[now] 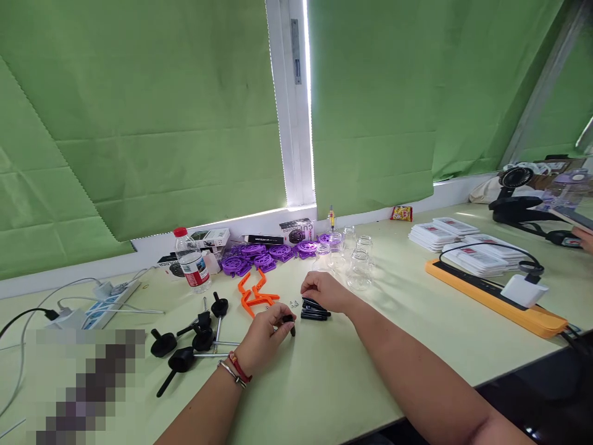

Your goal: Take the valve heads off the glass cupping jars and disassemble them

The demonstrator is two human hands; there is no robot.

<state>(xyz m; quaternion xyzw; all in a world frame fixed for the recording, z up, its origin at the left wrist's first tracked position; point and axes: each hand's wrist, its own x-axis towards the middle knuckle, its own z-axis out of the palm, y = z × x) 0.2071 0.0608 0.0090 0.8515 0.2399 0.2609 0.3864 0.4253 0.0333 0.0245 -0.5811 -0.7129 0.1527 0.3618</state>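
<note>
My left hand (263, 340) is closed around a small black piece (292, 329), a dark stub of which shows past the fingertips. My right hand (328, 290) makes a pinch above a row of black tube-like pieces (315, 314); whatever is between its fingertips is too small or hidden. Several tiny metal bits, perhaps screws (294, 304), lie on the table between the hands. Orange bent plastic parts (257, 298) rest just beyond my left hand. Left of that wrist are several black cone-shaped parts (181, 358) with metal rods.
Purple plastic parts (254, 254) lie beside clear glass jars (359, 272) at the back. A water bottle (193, 266) stands left of them. An orange-edged power strip (491, 303) and white stacks (477, 254) occupy the right. Another person's hand (582, 238) shows at the right edge.
</note>
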